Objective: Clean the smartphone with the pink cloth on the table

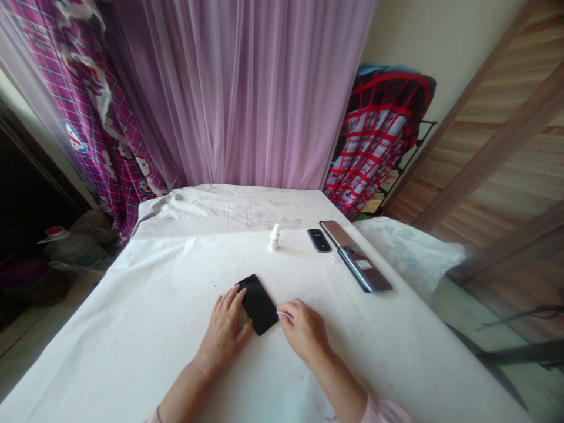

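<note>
A black smartphone [259, 305] lies flat on the white-covered table, its dark glass facing up. My left hand [227, 320] rests against its left edge, fingers stretched out and apart, fingertips and thumb touching the phone. At the phone's lower right edge, my right hand [304, 329] is closed in a pinch around a small, thin, pale pink piece [285, 315]. Most of that piece is hidden by the fingers, so its kind cannot be made out. Beyond the phone stands a small white bottle [274, 238] with a nozzle top.
To the right lie a small dark phone [319, 240], a brown-backed phone [336, 234] and a larger glossy phone [365, 269]. A white plastic bag [409, 249] is beyond the table's right edge. Purple curtains [247, 94] hang behind the table [145, 329].
</note>
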The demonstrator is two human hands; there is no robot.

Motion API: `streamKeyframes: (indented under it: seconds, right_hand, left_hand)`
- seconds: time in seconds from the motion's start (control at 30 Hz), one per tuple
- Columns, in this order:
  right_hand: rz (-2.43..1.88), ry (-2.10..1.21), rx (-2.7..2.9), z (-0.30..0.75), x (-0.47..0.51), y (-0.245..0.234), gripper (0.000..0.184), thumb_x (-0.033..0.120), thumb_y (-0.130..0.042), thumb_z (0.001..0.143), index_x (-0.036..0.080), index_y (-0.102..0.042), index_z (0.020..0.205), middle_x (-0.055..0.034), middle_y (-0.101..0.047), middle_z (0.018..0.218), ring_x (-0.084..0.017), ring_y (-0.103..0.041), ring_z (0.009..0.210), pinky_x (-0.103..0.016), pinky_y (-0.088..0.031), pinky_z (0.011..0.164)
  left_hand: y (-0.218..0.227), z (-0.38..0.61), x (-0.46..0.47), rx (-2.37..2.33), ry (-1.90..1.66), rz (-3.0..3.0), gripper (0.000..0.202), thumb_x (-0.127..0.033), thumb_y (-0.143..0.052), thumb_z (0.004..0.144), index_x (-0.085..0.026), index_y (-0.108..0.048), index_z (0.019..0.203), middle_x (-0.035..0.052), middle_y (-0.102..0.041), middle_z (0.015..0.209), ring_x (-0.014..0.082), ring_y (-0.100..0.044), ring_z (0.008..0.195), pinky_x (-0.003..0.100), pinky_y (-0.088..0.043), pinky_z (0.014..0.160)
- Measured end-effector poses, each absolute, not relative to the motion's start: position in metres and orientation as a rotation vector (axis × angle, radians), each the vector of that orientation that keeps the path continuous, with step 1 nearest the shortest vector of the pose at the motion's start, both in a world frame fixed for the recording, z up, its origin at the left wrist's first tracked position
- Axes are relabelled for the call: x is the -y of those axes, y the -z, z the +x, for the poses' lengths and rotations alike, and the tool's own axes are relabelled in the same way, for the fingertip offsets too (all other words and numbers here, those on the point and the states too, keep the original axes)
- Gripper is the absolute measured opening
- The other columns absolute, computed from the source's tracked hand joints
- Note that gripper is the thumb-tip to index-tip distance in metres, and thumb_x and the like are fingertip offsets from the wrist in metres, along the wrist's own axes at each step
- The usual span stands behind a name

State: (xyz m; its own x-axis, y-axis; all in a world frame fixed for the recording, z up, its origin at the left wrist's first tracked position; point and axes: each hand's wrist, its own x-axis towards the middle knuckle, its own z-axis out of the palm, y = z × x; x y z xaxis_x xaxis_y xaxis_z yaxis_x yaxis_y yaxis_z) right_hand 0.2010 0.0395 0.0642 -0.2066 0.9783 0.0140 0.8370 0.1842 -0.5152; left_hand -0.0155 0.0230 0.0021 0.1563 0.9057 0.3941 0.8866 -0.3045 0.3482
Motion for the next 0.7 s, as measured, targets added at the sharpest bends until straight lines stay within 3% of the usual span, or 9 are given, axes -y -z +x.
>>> streamKeyframes:
  seconds: [0.13,0.3,0.7]
  right_hand:
    - [-1.714,-0.580,2.122,0.199,-0.036,-0.067,0.022,0.018,-0.055,0.088,0.027,-0.073,0.095,-0.0015,-0.072,0.096,-0.015,-0.066,0.087,-0.021,-0.042,0.075]
    - [-1.692,-0.600,2.100,0.196,-0.040,-0.067,0.019,0.018,-0.056,0.088,0.027,-0.073,0.091,-0.0001,-0.073,0.093,-0.014,-0.066,0.087,-0.020,-0.043,0.075]
    - [-1.703,-0.609,2.118,0.182,-0.061,-0.067,0.017,0.018,-0.060,0.085,0.026,-0.074,0.089,0.0007,-0.074,0.091,-0.013,-0.066,0.081,-0.020,-0.041,0.070]
  left_hand:
    - [-0.009,-0.015,-0.021,-1.848,-0.724,2.380,0.058,-0.042,-0.051,0.090,-0.020,-0.041,0.143,0.0167,-0.044,0.149,0.0317,-0.041,0.137,0.057,-0.030,0.112]
    - [-0.013,-0.012,-0.021,-1.909,-0.545,2.431,0.082,-0.069,-0.052,0.083,-0.015,-0.043,0.143,0.0209,-0.042,0.149,0.0374,-0.037,0.139,0.063,-0.025,0.111]
    - [-0.016,-0.007,-0.022,-1.972,-0.444,2.458,0.082,-0.069,-0.055,0.080,-0.016,-0.046,0.142,0.0185,-0.043,0.149,0.0370,-0.039,0.138,0.060,-0.025,0.112]
